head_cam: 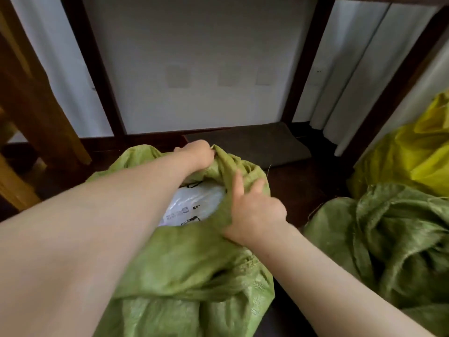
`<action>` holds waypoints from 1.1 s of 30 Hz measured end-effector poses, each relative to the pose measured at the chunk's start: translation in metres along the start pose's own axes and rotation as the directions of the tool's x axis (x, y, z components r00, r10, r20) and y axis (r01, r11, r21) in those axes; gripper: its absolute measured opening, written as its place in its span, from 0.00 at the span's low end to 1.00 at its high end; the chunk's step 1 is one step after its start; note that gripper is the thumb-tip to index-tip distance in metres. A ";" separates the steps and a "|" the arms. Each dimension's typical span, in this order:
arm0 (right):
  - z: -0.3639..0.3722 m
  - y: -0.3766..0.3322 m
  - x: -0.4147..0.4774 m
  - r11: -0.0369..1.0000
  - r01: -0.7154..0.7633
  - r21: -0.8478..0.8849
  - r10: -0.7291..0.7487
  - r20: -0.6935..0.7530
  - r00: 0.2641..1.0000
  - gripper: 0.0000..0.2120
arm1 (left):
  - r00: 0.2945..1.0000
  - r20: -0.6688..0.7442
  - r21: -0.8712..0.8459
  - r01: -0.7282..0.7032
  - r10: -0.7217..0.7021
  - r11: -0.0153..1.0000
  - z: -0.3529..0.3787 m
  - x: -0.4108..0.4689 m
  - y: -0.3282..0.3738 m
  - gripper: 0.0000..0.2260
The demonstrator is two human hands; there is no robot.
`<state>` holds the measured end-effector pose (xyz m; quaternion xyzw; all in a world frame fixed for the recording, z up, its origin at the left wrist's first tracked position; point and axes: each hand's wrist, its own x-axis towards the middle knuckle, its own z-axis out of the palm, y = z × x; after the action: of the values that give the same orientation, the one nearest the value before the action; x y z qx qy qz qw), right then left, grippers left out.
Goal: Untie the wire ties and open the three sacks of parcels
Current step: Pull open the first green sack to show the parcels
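A light green woven sack (pixel 184 268) lies in front of me on the floor with its mouth spread apart. Inside it shows a white plastic parcel (pixel 194 203) with black print. My left hand (pixel 196 152) grips the far rim of the sack's mouth. My right hand (pixel 252 210) grips the bunched cloth at the right rim, thumb and fingers curled into the fabric. A second green sack (pixel 388 244) sits crumpled at the right. A yellow sack (pixel 418 152) stands behind it. No wire tie is visible.
A grey mat (pixel 255 144) lies on the dark wooden floor beyond the sack. White wall panels with dark wooden frames (pixel 104 81) rise behind. Brown wooden furniture (pixel 29 122) stands at the left.
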<state>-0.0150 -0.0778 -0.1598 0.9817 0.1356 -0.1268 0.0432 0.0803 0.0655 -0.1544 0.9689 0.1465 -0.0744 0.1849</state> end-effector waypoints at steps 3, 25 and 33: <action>0.031 0.026 0.021 1.000 0.006 -0.010 -0.007 -0.037 0.999 0.40 | 0.997 0.019 -0.020 0.069 -0.068 0.997 -0.014 -0.010 -0.023 0.15; 0.084 0.029 0.074 0.641 -0.469 0.608 0.241 0.420 0.875 0.46 | 0.851 0.411 -0.836 0.495 -0.327 0.238 -0.017 -0.046 -0.119 0.16; 0.049 0.066 0.078 -0.379 -0.311 0.872 0.417 0.461 0.784 0.09 | 0.901 0.312 -0.924 0.361 -0.300 0.123 -0.040 -0.058 -0.104 0.24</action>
<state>0.0638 -0.1270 -0.2238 0.6276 -0.3409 -0.1258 -0.6886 -0.0032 0.1582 -0.1413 0.5760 0.3654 -0.0287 0.7307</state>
